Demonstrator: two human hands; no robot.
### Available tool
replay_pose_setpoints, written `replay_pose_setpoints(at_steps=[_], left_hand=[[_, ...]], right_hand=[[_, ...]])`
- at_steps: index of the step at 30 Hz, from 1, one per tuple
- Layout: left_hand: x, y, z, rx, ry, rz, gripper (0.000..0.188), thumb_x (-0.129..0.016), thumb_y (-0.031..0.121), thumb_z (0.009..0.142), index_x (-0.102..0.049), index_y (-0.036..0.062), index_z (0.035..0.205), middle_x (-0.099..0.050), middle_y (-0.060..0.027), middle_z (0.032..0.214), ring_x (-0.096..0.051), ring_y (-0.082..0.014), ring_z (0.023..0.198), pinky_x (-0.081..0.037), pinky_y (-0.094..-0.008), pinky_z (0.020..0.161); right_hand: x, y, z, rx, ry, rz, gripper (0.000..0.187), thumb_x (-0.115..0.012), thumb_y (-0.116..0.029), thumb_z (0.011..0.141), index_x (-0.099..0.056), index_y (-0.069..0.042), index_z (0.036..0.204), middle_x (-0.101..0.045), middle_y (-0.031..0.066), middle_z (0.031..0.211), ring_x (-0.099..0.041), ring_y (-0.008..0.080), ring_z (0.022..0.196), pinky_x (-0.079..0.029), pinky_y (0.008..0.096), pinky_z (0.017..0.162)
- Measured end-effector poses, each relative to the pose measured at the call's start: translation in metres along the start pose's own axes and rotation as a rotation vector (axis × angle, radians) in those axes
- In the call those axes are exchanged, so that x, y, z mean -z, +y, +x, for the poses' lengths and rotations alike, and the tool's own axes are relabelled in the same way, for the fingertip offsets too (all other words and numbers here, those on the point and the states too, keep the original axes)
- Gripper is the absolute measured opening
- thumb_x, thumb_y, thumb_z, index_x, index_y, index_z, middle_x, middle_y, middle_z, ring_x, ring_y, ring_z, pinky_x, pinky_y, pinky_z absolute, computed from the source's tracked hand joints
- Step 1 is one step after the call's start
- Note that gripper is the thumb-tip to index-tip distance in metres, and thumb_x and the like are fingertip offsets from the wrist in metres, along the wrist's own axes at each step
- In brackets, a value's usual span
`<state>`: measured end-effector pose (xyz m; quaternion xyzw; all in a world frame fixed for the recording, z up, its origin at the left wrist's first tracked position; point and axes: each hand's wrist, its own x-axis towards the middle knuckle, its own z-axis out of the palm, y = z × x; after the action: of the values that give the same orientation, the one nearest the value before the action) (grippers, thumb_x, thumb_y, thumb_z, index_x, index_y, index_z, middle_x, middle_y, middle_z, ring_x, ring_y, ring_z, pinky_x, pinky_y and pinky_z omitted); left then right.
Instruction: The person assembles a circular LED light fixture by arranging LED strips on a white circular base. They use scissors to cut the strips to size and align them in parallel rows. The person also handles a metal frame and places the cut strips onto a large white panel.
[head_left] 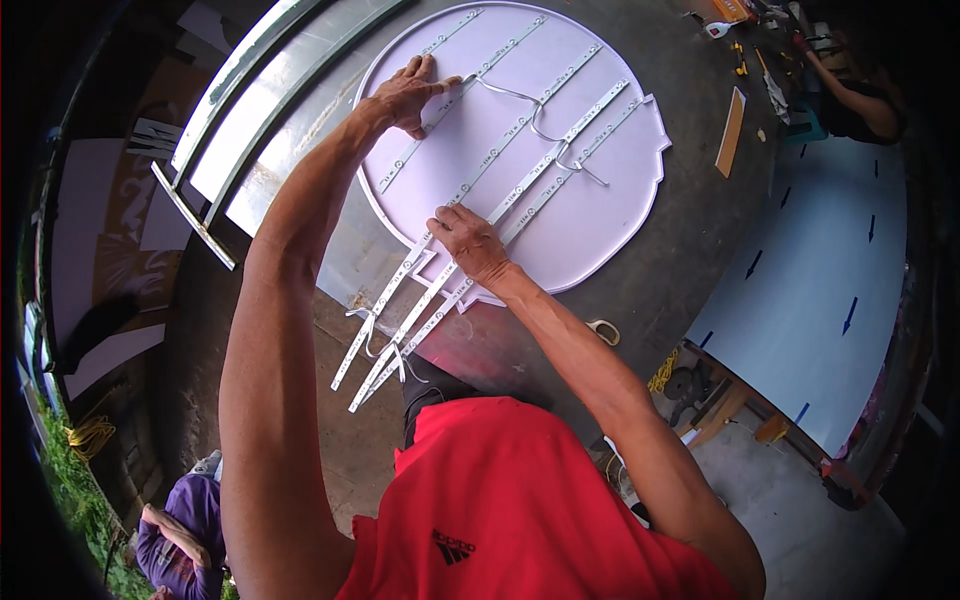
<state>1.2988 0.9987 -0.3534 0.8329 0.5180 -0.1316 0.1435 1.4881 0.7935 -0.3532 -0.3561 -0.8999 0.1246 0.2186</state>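
A round, lavender-white panel [590, 225] with a raised rim and notched edges lies on the dark table. Several LED strips [497, 152] run diagonally across it, joined by white wires [510, 93]. Three of them stick out past the panel's near edge. My left hand [405, 95] lies with fingers spread on the panel's upper left, touching a strip there. Lower down, my right hand [470, 243] has its fingers curled onto one of the overhanging LED strips [408, 268]; the fingertips partly cover it.
A curved dark metal frame [262, 110] sits left of the panel. Scissors [603, 332] lie at the table's near edge, and a brown strip [731, 132] at right. Beyond is a pale blue sheet [810, 270]. One person [185, 535] is at lower left, another person's arm [850, 95] at upper right.
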Motion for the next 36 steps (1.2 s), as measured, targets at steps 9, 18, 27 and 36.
replay_pose_setpoints(at_steps=[9,18,27,36], left_hand=[[0.0,0.002,0.0,-0.002,0.002,0.027,0.124,-0.096,0.024,0.053,-0.028,0.04,0.155,-0.013,-0.0259,0.162,-0.017,-0.0428,0.15,-0.025,-0.0422,0.123],[-0.004,0.0,0.001,-0.003,0.029,0.012,0.124,-0.096,0.021,0.053,-0.029,0.0395,0.155,-0.016,-0.0243,0.162,-0.016,-0.0414,0.151,-0.024,-0.0439,0.123],[-0.003,0.001,0.0,-0.007,0.022,-0.04,0.124,-0.096,0.018,0.052,-0.029,0.0397,0.155,-0.016,-0.0193,0.164,-0.014,-0.0413,0.151,-0.025,-0.0541,0.121],[-0.004,-0.001,0.002,-0.027,0.021,0.025,0.122,-0.096,0.023,0.054,-0.031,0.0402,0.155,-0.018,-0.02,0.163,-0.018,-0.043,0.149,-0.03,-0.0558,0.116]], right_hand=[[-0.005,-0.01,-0.004,-0.076,0.01,-0.053,0.012,-0.062,-0.004,0.077,-0.061,-0.005,0.089,-0.058,0.0072,0.091,-0.059,0.024,0.097,-0.055,0.0334,0.083],[-0.004,-0.017,-0.021,-0.077,-0.011,-0.038,0.039,-0.059,-0.005,0.085,-0.059,0.003,0.123,-0.059,0.0147,0.118,-0.055,0.0292,0.116,-0.046,0.0404,0.102],[0.0,-0.021,-0.02,-0.07,0.018,-0.022,0.032,-0.059,-0.009,0.089,-0.06,0.005,0.118,-0.06,0.0159,0.117,-0.056,0.0301,0.115,-0.046,0.0424,0.1],[0.0,-0.019,-0.021,-0.098,-0.025,-0.007,0.036,-0.056,-0.004,0.084,-0.061,0.002,0.119,-0.061,0.0133,0.121,-0.055,0.0285,0.118,-0.045,0.0408,0.101]])
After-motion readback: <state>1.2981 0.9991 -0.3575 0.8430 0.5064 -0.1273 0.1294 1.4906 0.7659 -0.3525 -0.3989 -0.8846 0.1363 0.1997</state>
